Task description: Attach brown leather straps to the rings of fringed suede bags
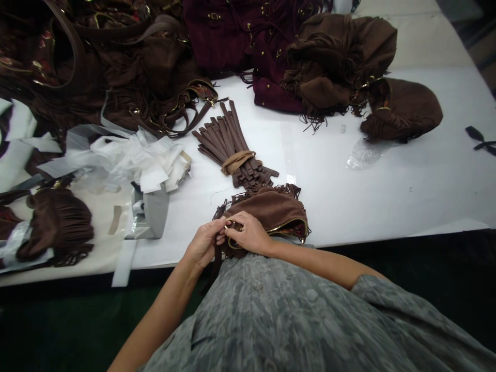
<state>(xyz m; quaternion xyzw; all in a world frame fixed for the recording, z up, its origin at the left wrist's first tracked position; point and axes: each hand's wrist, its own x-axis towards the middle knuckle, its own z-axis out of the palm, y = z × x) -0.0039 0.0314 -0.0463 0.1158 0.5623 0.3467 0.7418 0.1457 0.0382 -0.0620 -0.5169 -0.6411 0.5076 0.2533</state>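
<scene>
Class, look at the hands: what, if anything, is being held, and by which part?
The left hand and right hand pinch gold-coloured hardware at the left end of the brown fringed bag.

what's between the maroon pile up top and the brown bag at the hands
The head view shows a strap bundle in a tan band, lying on the white table.

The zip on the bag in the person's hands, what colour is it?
Gold; the zip on the brown bag shows best in the head view.

Hands (207, 238) (251, 233) close together, fingers (237, 217) bent
</scene>
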